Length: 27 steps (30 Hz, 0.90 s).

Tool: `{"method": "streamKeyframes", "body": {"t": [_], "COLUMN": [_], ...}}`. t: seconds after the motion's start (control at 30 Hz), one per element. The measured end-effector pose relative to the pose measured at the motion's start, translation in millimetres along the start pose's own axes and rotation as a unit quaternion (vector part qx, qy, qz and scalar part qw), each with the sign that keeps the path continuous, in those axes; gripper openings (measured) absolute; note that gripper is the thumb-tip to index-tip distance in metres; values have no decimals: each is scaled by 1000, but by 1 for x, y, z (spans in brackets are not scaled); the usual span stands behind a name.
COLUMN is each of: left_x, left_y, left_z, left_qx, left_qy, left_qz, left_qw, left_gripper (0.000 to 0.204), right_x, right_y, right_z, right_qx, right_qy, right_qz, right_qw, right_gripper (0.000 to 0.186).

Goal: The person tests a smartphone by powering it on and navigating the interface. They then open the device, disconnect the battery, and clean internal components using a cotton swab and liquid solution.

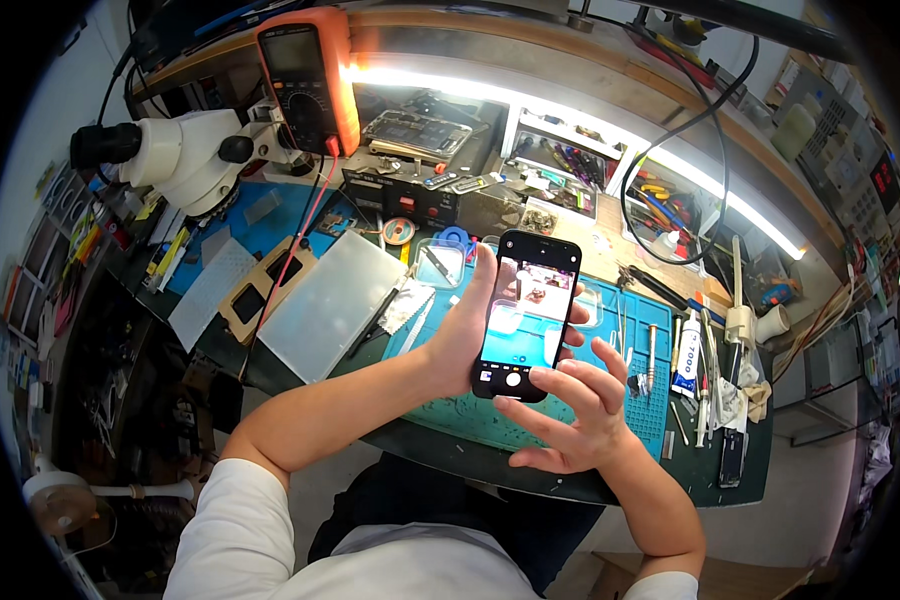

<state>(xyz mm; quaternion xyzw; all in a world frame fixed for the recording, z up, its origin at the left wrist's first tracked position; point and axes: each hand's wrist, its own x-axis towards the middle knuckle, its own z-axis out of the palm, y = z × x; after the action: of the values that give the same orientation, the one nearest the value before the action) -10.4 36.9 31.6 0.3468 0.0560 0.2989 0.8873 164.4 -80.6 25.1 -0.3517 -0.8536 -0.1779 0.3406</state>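
Note:
A black smartphone (526, 312) is held upright above the workbench, its screen lit with a camera view of the bench. My left hand (457, 338) wraps round it from the left, thumb along the near edge and fingertips showing past the right edge. Over the phone's lower right corner is my right hand (585, 415), fingers spread and holding nothing. Its index fingertip is at the lower part of the screen, by the round shutter button; whether it touches the glass I cannot tell. Beneath both hands lies a blue-green work mat (460, 412).
An orange multimeter (308, 85) and a white microscope (175, 160) stand at the back left. A translucent flat case (330, 305) lies left of the mat. At right are a glue tube (687, 352), tweezers and a dark phone part (733, 458). A black cable loop (625, 185) hangs above.

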Motion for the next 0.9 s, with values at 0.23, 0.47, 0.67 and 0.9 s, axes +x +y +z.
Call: {"method": "streamKeyframes", "body": {"t": [0.23, 0.47, 0.67, 0.9], "left_x": [0, 0, -2, -2], "left_y": [1, 1, 1, 1], "left_z": [2, 2, 4, 8], "left_qx": [-7, 2, 17, -4], "left_qy": [1, -5, 4, 22], "left_qz": [-1, 5, 9, 9], "left_qw": [1000, 1000, 1000, 1000], "left_gripper": [104, 102, 101, 102], "right_x": [1, 1, -1, 0], "right_y": [4, 4, 14, 14], "right_z": [1, 0, -2, -4], "right_qx": [-17, -10, -104, -95], "right_qy": [-11, -5, 41, 64], "right_qz": [-33, 2, 86, 135], "right_qw": [999, 1000, 990, 984], "right_gripper": [52, 46, 55, 53]}}
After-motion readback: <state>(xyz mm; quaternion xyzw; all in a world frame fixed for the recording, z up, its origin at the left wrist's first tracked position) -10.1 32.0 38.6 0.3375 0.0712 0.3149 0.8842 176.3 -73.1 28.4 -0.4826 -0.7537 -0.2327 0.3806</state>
